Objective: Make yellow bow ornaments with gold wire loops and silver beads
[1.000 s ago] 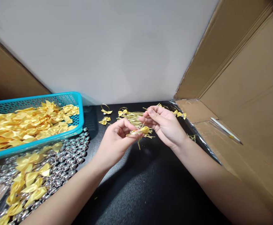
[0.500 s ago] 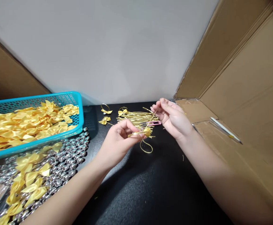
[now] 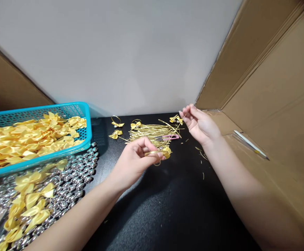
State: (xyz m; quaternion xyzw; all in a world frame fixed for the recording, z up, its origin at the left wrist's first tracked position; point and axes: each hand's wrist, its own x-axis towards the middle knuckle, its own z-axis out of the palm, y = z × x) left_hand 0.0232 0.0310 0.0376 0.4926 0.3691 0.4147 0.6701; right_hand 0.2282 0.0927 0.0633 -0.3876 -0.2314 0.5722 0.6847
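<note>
My left hand pinches a small yellow satin bow with a gold wire looped at it, held just above the black tabletop. My right hand is up near the back right, its fingertips pinched on the far end of that thin gold wire, which runs taut back toward the bow. A heap of gold wire ties lies on the table between and behind the hands, with pink scissors resting on it.
A turquoise basket full of yellow bows stands at the left. Silver beads and loose bows spread below it. Finished bows with wire loops lie at the back. A cardboard wall with a white pen closes the right.
My right hand has moved up and to the right, away from the bow, drawing the gold wire out. The hanging wire loop under the bow has shrunk. My left hand stayed nearly still.
</note>
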